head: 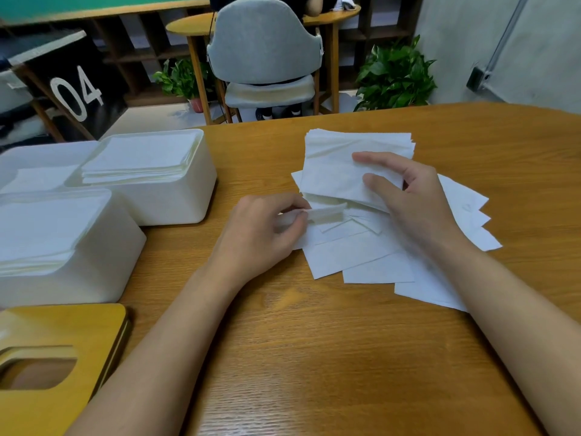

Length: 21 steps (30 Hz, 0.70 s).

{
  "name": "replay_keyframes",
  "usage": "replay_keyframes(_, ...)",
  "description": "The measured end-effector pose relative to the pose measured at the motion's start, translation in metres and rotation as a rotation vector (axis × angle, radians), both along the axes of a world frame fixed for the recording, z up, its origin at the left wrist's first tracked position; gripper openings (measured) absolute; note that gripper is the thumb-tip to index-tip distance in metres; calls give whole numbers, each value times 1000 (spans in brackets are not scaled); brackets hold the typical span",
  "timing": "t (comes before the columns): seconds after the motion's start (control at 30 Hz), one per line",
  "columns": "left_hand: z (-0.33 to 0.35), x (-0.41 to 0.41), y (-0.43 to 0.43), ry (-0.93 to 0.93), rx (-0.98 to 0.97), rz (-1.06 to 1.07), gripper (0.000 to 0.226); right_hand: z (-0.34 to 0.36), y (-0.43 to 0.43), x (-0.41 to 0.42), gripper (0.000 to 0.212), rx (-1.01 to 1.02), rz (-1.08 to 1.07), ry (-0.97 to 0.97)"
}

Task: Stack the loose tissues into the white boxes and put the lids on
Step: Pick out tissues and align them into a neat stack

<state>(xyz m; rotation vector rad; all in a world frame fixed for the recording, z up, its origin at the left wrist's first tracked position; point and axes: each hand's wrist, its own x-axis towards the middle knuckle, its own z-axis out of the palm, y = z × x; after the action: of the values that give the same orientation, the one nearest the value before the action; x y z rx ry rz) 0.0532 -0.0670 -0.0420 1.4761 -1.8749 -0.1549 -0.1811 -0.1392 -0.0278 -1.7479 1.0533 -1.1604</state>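
Loose white tissues lie fanned out on the wooden table in front of me. My right hand grips a small stack of tissues, lifted at an angle above the pile. My left hand pinches the edge of a single tissue just below that stack. At the left stand open white boxes filled with stacked tissues: one further back, one nearer, and part of a third behind them. Wooden lids with an oval slot lie at the near left.
A grey chair and a small wooden table stand beyond the table's far edge. Potted plants sit on the floor behind. A black stand marked 04 is at the far left.
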Motion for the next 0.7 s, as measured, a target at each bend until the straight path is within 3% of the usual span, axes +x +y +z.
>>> replay_keyframes(0.1,8,-3,3,156,52,-79,9,1,3,3,24,-35,34,50)
replay_keyframes(0.23,14,-1,3,409,158,-131,6,4,11,6,40,-31,157,39)
replay_keyframes(0.4,21,-1,7,485,56,-34,17,3,18,11,23,-9,214,26)
replay_keyframes(0.7,15,0,0,645,42,109,18,2,22,15,40,60,303,-47)
